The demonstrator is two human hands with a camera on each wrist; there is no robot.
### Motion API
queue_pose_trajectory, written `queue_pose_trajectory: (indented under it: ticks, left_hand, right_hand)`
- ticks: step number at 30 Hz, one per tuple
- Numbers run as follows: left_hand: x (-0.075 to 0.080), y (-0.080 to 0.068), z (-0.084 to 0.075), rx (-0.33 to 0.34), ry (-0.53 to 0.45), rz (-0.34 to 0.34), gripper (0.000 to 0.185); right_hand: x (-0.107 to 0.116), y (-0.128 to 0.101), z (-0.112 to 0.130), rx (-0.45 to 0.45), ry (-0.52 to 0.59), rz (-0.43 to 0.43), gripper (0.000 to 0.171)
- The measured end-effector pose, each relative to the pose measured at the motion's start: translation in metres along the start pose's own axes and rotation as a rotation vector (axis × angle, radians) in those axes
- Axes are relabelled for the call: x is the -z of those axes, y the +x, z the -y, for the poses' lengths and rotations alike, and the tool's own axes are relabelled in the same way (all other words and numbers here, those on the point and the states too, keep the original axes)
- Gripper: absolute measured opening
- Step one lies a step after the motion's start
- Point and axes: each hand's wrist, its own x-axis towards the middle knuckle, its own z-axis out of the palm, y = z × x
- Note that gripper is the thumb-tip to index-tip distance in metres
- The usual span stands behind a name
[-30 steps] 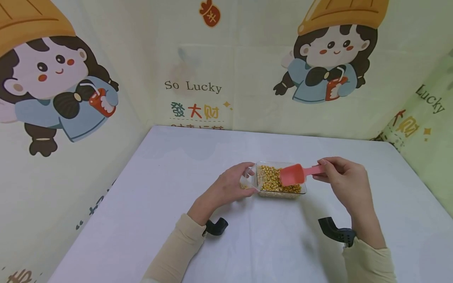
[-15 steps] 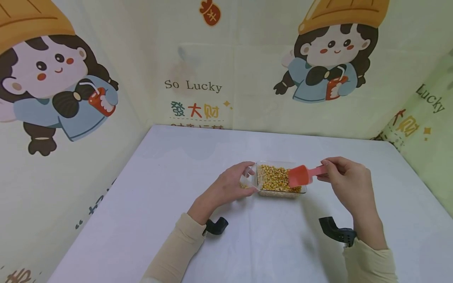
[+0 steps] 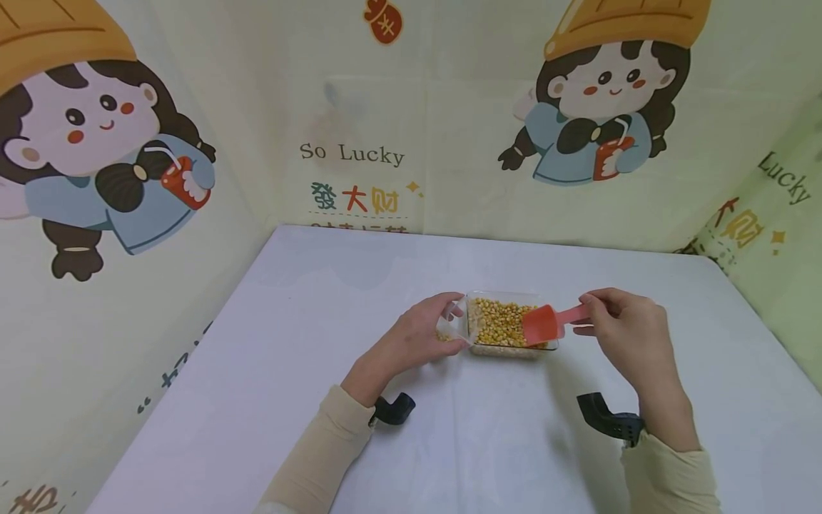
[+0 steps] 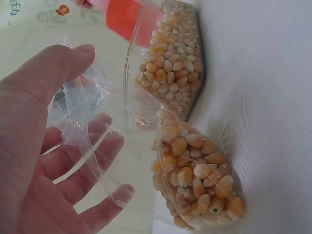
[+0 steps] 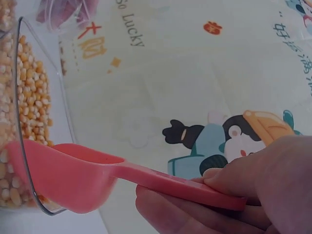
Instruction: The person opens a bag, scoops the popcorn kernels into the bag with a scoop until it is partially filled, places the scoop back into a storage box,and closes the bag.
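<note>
The right hand (image 3: 632, 335) pinches a red scoop (image 3: 544, 323) over the corn-kernel container (image 3: 507, 325); the left hand (image 3: 417, 335) grips a clear plastic bag (image 4: 146, 146).

Kernels (image 3: 497, 323) in container (image 3: 514, 352)

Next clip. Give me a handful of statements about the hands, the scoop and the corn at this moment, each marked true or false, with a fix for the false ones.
1. The right hand holds the red scoop by its handle. True.
2. The left hand lies flat on the table, holding nothing. False: it holds a clear plastic bag with some corn kernels in it.
3. The clear container holds yellow corn kernels. True.
4. The scoop's bowl is at the container's left end. False: it is at the right end.
5. The wall behind shows the words "So Lucky". True.
</note>
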Motion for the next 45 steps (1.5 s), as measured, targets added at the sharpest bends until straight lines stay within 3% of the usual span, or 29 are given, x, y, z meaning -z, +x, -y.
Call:
queue_pose_trajectory:
  ticks: [30, 40, 45]
  left_hand:
    - [-0.001, 0.001, -0.002, 0.042, 0.001, 0.027, 0.073]
    - [-0.003, 0.001, -0.002, 0.053, 0.014, 0.030, 0.074]
    - [-0.004, 0.001, -0.002, 0.056, 0.029, 0.025, 0.074]
  right_hand:
    - [-0.012, 0.012, -0.017, -0.129, 0.086, 0.134, 0.040]
    - [-0.022, 0.017, -0.036, -0.266, 0.208, 0.210, 0.045]
    - [-0.027, 0.018, -0.045, -0.278, 0.278, 0.244, 0.046]
